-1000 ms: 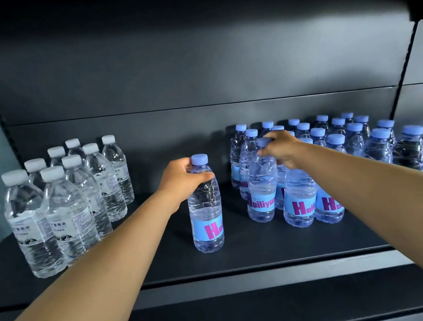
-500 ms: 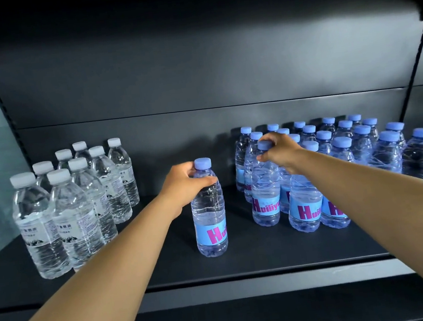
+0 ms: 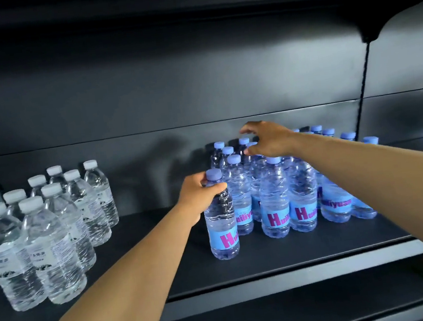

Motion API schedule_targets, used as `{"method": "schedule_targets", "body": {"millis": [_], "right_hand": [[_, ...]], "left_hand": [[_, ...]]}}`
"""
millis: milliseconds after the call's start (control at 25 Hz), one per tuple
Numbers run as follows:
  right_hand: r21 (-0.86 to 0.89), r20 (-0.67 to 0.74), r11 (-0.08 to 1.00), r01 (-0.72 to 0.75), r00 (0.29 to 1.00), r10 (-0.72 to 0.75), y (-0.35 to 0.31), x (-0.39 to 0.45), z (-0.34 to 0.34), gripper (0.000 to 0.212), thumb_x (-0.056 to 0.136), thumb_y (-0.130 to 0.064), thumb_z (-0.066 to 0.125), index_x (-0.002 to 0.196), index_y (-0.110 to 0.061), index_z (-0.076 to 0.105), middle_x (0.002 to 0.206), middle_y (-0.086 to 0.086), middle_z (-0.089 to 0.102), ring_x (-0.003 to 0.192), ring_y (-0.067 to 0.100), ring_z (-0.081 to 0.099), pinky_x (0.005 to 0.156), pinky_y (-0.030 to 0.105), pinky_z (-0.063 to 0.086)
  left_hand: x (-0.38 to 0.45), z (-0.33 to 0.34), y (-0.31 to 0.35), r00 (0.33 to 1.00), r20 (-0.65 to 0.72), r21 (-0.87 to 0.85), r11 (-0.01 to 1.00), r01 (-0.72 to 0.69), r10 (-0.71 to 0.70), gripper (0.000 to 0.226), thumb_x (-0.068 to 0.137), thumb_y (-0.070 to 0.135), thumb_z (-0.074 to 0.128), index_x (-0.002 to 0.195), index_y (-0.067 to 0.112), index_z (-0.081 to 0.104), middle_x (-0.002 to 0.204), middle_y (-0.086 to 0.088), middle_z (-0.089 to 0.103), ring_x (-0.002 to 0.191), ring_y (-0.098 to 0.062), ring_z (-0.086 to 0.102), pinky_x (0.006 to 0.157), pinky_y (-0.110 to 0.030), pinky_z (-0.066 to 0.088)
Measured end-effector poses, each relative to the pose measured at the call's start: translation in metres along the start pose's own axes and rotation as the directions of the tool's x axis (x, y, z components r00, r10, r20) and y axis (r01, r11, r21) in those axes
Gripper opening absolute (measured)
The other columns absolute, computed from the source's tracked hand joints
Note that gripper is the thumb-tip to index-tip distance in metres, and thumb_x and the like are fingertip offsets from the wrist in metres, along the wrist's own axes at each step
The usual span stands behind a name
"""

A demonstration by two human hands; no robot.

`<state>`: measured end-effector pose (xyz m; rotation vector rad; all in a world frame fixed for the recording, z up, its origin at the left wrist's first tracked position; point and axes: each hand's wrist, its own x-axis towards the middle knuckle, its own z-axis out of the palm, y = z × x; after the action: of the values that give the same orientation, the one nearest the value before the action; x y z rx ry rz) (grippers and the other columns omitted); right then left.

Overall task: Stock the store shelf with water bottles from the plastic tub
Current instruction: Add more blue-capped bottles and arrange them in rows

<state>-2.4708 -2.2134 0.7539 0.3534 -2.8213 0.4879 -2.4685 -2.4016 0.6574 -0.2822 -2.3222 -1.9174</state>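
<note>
I've got my left hand [image 3: 197, 192] wrapped around the neck of a blue-capped bottle [image 3: 220, 218], just under the cap, fingers curled over its shoulder. The bottle stands upright on the shelf [image 3: 162, 246], a little below centre frame, and its blue label with a pink H faces me. It sits at the left front edge of the blue pack [image 3: 289, 193], just beside the nearest bottle there; I can't tell if the two touch.

My right hand [image 3: 269, 140] hangs above the pack, right of centre and higher in the frame. Fingers spread and relaxed, thumb out to the left, gripping nothing. It hovers over the caps in the back rows; whether a fingertip brushes a cap, I can't tell from here.

The blue pack fills the right-centre of the frame, all upright in rows running back towards the dark rear panel [image 3: 171, 98]. The front ones show the blue labels with pink lettering, and my right forearm crosses over the far right ones.

Over at the left of the frame stands a separate cluster of white-capped bottles [image 3: 49, 233], clear with pale labels, two columns deep, well apart from the blue ones. A stretch of bare dark shelf lies between the two groups. A lower shelf [image 3: 277, 315] shows along the bottom of the frame.
</note>
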Motion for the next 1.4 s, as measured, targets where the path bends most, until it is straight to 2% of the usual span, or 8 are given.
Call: {"method": "schedule_targets", "body": {"millis": [280,440,600,880,1120,1240,1320,1400], "right_hand": [[-0.411,0.184,0.910,-0.054,0.973,0.140,0.017,-0.020,-0.042,0.070,0.081,-0.042,0.069,0.137,-0.015,0.038,0.134,0.010,0.050,0.119,0.030,0.049,0.094,0.033,0.043],[-0.544,0.205,0.838,-0.052,0.959,0.193,0.027,-0.030,-0.051,0.080,0.077,-0.052,0.068,0.141,-0.018,0.032,0.138,0.010,0.044,0.127,0.029,0.039,0.097,0.032,0.036],[-0.584,0.179,0.807,-0.088,0.956,0.234,0.036,-0.035,-0.054,0.091,0.075,-0.055,0.069,0.146,-0.022,0.024,0.145,0.009,0.033,0.137,0.029,0.025,0.106,0.043,0.035],[-0.583,0.184,0.803,-0.122,0.943,0.277,0.047,-0.050,-0.048,0.098,0.073,-0.056,0.071,0.149,-0.027,0.016,0.152,0.005,0.025,0.142,0.029,0.017,0.112,0.053,0.026],[-0.550,0.182,0.818,-0.168,0.932,0.314,0.054,-0.081,-0.040,0.104,0.072,-0.059,0.070,0.151,-0.027,0.010,0.158,0.003,0.015,0.145,0.028,0.013,0.114,0.051,0.023],[-0.482,0.143,0.855,-0.189,0.946,0.290,0.061,-0.102,-0.032,0.102,0.070,-0.058,0.071,0.149,-0.027,0.016,0.153,0.003,0.026,0.141,0.029,0.022,0.112,0.049,0.028],[-0.430,0.123,0.883,-0.191,0.956,0.267,0.063,-0.119,-0.022,0.100,0.068,-0.060,0.071,0.148,-0.029,0.020,0.148,0.003,0.032,0.138,0.028,0.026,0.110,0.050,0.029],[-0.388,0.116,0.905,-0.175,0.965,0.236,0.059,-0.138,-0.010,0.098,0.066,-0.062,0.070,0.146,-0.029,0.023,0.146,0.003,0.034,0.137,0.027,0.027,0.110,0.050,0.029]], "left_hand": [[0.014,0.053,0.007,0.998,0.063,0.063,0.998,-0.029,0.025,0.024,0.081,0.007,0.069,0.104,0.007,0.064,0.100,-0.007,0.067,0.092,-0.021,0.063,0.088,-0.036,0.052],[0.023,0.056,0.003,1.000,0.025,0.011,1.000,0.018,-0.018,0.027,0.081,0.006,0.069,0.107,0.006,0.064,0.106,-0.009,0.067,0.095,-0.023,0.064,0.087,-0.036,0.052],[0.027,0.058,0.005,0.999,0.053,-0.015,1.000,0.009,-0.008,0.025,0.082,0.003,0.068,0.106,0.005,0.063,0.099,-0.005,0.065,0.091,-0.019,0.061,0.080,-0.031,0.048],[0.034,0.066,0.001,0.997,0.079,-0.042,0.999,0.019,-0.015,0.030,0.083,0.005,0.068,0.112,0.006,0.061,0.102,-0.005,0.063,0.099,-0.022,0.061,0.095,-0.038,0.049],[0.033,0.056,0.008,0.997,0.082,0.245,0.969,-0.014,-0.007,0.041,0.078,0.020,0.074,0.115,0.010,0.061,0.108,-0.004,0.064,0.104,-0.024,0.062,0.091,-0.034,0.049],[0.019,0.041,0.017,0.983,0.182,0.573,0.808,-0.138,0.039,0.056,0.075,0.031,0.074,0.124,0.016,0.053,0.123,-0.002,0.057,0.109,-0.022,0.056,0.086,-0.030,0.045],[-0.002,0.025,0.021,0.961,0.272,0.837,0.480,-0.263,0.053,0.075,0.073,0.041,0.074,0.136,0.019,0.041,0.141,-0.005,0.042,0.129,-0.026,0.042,0.102,-0.039,0.039],[-0.035,0.007,0.024,0.953,0.302,0.946,0.119,-0.302,0.018,0.090,0.074,0.047,0.072,0.146,0.023,0.025,0.156,-0.008,0.018,0.145,-0.027,0.014,0.115,-0.049,0.020]]}}
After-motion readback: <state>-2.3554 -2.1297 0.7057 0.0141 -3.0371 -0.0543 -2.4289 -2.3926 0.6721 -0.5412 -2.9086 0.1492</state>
